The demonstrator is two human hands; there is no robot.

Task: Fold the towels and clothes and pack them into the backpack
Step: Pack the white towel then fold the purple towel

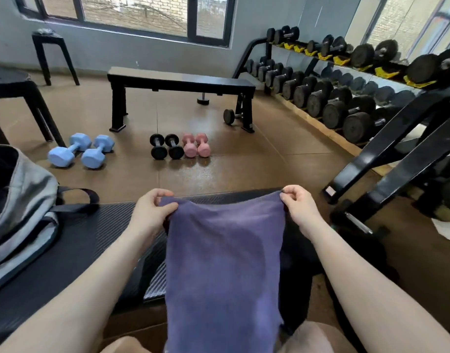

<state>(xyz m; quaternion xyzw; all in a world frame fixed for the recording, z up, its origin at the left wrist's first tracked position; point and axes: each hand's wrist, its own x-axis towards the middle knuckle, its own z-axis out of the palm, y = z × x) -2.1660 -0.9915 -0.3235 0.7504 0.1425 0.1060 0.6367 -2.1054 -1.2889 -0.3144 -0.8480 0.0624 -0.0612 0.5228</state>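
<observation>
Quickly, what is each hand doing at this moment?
Left hand: fingers pinch one top corner of the purple cloth towel.
Right hand: fingers pinch the other top corner of it.

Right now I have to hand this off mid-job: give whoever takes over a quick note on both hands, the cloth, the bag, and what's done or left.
Left hand pinches one top corner of the purple towel; right hand pinches the other.
The towel hangs spread between them, over the black mat, no fold visible.
The grey backpack lies on the mat at far left, open.
Done: towel picked up and spread.
Left: fold it, pack it. Bag contents can't be seen; no other clothes in view.
</observation>
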